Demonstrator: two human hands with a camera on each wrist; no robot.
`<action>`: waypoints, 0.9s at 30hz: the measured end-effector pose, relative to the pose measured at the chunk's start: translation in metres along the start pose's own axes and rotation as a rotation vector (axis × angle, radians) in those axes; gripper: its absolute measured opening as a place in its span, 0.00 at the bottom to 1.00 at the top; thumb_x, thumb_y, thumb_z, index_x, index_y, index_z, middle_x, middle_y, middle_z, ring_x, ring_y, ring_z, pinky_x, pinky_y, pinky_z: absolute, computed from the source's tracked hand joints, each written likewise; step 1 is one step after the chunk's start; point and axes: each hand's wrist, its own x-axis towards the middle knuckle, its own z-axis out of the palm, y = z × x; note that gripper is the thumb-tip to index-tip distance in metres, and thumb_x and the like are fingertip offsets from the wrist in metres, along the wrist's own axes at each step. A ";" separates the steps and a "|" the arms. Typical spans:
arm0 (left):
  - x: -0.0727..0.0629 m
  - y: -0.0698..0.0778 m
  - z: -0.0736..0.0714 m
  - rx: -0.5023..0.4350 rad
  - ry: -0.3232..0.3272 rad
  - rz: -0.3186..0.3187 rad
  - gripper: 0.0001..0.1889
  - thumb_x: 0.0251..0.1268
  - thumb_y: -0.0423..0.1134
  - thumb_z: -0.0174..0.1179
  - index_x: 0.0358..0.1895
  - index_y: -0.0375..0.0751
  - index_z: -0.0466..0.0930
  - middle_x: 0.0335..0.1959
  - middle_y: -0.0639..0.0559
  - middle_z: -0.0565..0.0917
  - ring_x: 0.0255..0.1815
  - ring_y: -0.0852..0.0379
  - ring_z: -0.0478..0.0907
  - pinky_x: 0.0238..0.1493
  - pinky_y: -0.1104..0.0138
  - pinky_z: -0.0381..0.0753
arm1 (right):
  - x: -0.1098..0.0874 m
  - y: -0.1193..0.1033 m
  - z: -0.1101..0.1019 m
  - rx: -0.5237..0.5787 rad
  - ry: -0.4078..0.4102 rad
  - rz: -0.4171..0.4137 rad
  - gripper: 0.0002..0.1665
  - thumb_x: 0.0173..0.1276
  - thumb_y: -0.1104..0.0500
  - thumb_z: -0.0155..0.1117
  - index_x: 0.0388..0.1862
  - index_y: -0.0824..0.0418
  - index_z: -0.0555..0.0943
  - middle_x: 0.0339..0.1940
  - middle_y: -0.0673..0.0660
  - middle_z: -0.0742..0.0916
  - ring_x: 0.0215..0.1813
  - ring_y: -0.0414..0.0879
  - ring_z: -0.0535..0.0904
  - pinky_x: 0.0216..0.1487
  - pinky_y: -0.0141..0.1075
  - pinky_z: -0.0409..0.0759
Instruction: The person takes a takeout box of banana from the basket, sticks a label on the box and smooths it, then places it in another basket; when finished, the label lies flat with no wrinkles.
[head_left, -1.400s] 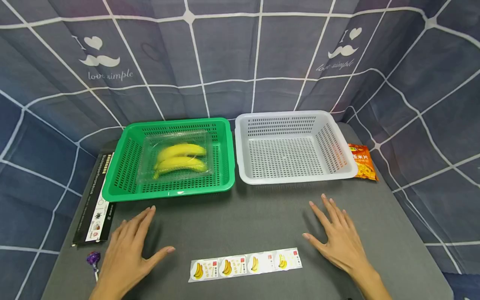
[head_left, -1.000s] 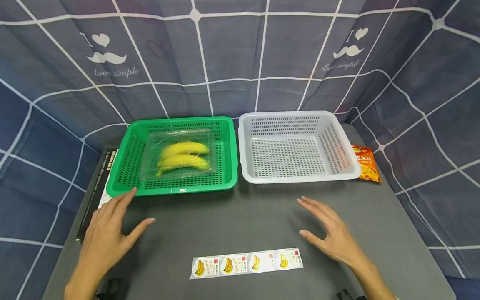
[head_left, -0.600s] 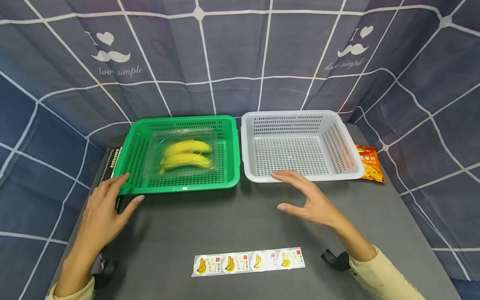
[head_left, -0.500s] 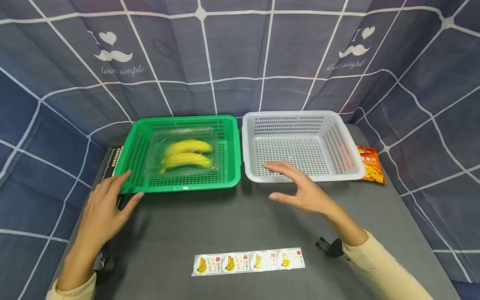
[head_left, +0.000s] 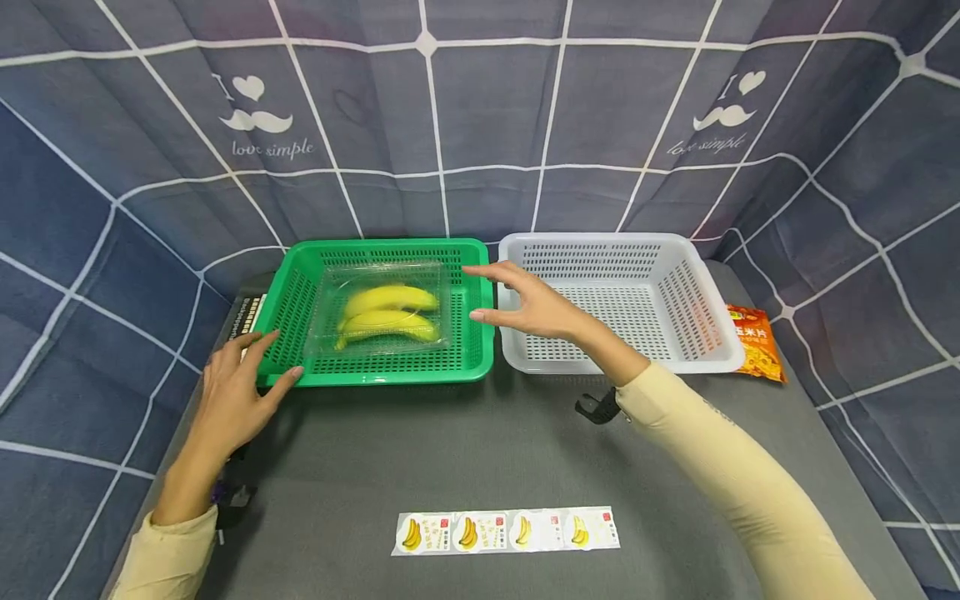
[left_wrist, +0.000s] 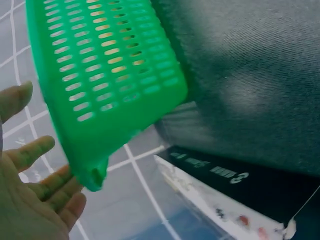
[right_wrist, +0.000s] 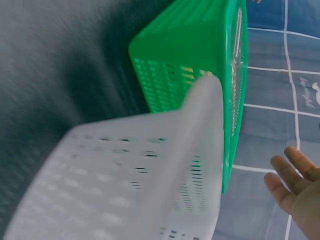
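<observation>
A clear plastic box [head_left: 322, 332] holding two yellow bananas [head_left: 390, 325] lies inside the green basket [head_left: 390, 379]. My left hand [head_left: 232, 400] is at that basket's near-left corner, its fingertips overlapping the rim in the head view, thumb spread apart. In the left wrist view the loosely bent fingers [left_wrist: 62, 185] show beside the basket's corner and hold nothing. My right hand [head_left: 536, 304] reaches across the left end of the white basket [head_left: 622, 367], its fingertips over the green basket's right rim. The right wrist view shows its fingers [right_wrist: 287, 177] spread, with nothing in them.
A strip of banana stickers [head_left: 506, 531] lies on the grey table [head_left: 450, 450] near the front. An orange snack bag [head_left: 757, 343] sits right of the white basket. A black box [left_wrist: 220, 175] lies left of the green basket, and a grey checked curtain [head_left: 487, 108] encloses the back and sides.
My left hand has moved forward to the green basket's corner. My right hand has swung left and forward from over the table to the green basket's right rim. The view has shifted slightly.
</observation>
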 end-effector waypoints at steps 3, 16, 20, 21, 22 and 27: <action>0.000 -0.005 0.004 0.000 -0.030 -0.026 0.34 0.66 0.52 0.62 0.68 0.34 0.68 0.66 0.26 0.64 0.62 0.24 0.58 0.50 0.37 0.53 | 0.024 -0.002 0.001 -0.038 -0.049 -0.005 0.40 0.65 0.44 0.68 0.74 0.44 0.66 0.72 0.50 0.70 0.75 0.49 0.61 0.73 0.51 0.61; -0.006 -0.009 0.014 -0.096 -0.091 -0.135 0.38 0.69 0.53 0.59 0.71 0.29 0.61 0.73 0.27 0.52 0.68 0.23 0.48 0.57 0.34 0.47 | 0.095 0.013 0.023 -0.105 -0.259 0.117 0.44 0.70 0.42 0.61 0.79 0.50 0.56 0.79 0.54 0.62 0.79 0.54 0.52 0.74 0.53 0.58; -0.009 -0.010 0.015 -0.114 -0.090 -0.167 0.40 0.68 0.53 0.60 0.72 0.27 0.58 0.74 0.26 0.51 0.69 0.24 0.47 0.60 0.32 0.45 | 0.103 0.017 0.031 -0.099 -0.299 0.144 0.46 0.70 0.43 0.62 0.80 0.50 0.53 0.80 0.54 0.59 0.81 0.57 0.46 0.77 0.55 0.50; -0.010 -0.010 0.016 -0.117 -0.093 -0.173 0.40 0.68 0.53 0.60 0.72 0.26 0.58 0.74 0.27 0.50 0.69 0.24 0.47 0.60 0.32 0.44 | 0.105 0.018 0.032 -0.092 -0.308 0.147 0.46 0.70 0.44 0.62 0.80 0.50 0.53 0.81 0.53 0.58 0.82 0.58 0.44 0.78 0.55 0.47; -0.011 -0.011 0.016 -0.118 -0.096 -0.179 0.41 0.68 0.53 0.60 0.72 0.26 0.57 0.74 0.27 0.50 0.68 0.24 0.47 0.60 0.32 0.44 | 0.106 0.018 0.034 -0.087 -0.316 0.145 0.47 0.69 0.44 0.63 0.80 0.50 0.53 0.81 0.53 0.58 0.82 0.58 0.43 0.78 0.55 0.44; -0.012 -0.012 0.015 -0.115 -0.095 -0.200 0.42 0.69 0.54 0.59 0.74 0.28 0.55 0.75 0.30 0.48 0.69 0.25 0.48 0.61 0.32 0.45 | 0.110 0.014 0.040 -0.079 -0.323 0.191 0.50 0.66 0.44 0.67 0.80 0.45 0.52 0.82 0.56 0.52 0.82 0.58 0.34 0.76 0.60 0.41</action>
